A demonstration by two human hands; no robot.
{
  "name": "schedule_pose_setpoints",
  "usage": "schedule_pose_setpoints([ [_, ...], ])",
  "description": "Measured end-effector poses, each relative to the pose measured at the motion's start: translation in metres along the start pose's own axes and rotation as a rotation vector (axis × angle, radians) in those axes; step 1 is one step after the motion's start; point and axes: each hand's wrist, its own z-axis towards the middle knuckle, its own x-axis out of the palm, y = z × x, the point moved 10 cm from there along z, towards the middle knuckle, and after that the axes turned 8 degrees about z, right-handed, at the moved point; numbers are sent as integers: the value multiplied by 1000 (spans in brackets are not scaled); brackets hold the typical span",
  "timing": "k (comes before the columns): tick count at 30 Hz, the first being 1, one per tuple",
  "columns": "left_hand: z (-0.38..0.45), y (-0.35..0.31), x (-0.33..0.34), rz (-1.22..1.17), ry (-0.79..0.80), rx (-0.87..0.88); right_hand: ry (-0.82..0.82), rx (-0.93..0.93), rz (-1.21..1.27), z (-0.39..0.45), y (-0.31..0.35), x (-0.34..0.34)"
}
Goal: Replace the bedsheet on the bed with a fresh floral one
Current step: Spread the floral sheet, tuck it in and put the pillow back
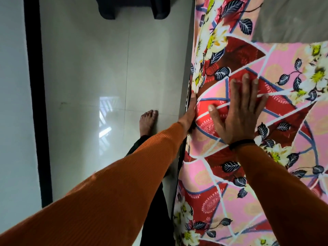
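Along the right half of the frame, the floral bedsheet (248, 157) covers the bed, the right hand (239, 112) pressing flat with fingers spread while the left hand (189, 116) tucks its edge, grip hidden.

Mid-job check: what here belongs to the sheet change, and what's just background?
In the job: floral sheet, right hand flat on it, left hand at the bed's edge.
Background: tiled floor, dark furniture legs, grey cloth.

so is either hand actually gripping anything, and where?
Right hand: nothing, flat on floral sheet. Left hand: at sheet's side edge, fingers hidden, cannot tell.
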Motion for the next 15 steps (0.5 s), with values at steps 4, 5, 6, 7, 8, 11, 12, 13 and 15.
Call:
schedule_pose_setpoints([
  [4, 6, -3, 7, -40, 4, -94, 51, 26, -35, 3, 0, 5],
  [5, 6, -4, 5, -29, -4, -114, 68, 26, -35, 3, 1, 4],
  [6, 7, -3, 5, 10, -3, -140, 75, 20, -29, 2, 2, 4],
  [7, 7, -6, 3, 75, 5, -173, 72, 6, -24, 9, 5, 0],
  [8, 3, -12, -2, 211, 4, -194, 64, -6, -8, 17, 8, -5],
  [11, -15, -64, -36, 932, -178, -14, -7, -73, 33, 55, 27, -26],
  [12, -21, -97, -44, 1030, -315, 162, -39, -96, 55, 74, 35, -35],
  [13, -34, -125, -47, 925, -394, 331, -67, -109, 80, 93, 39, -44],
  [15, -50, -171, -47, 601, -441, 560, -128, -127, 117, 132, 47, -59],
])
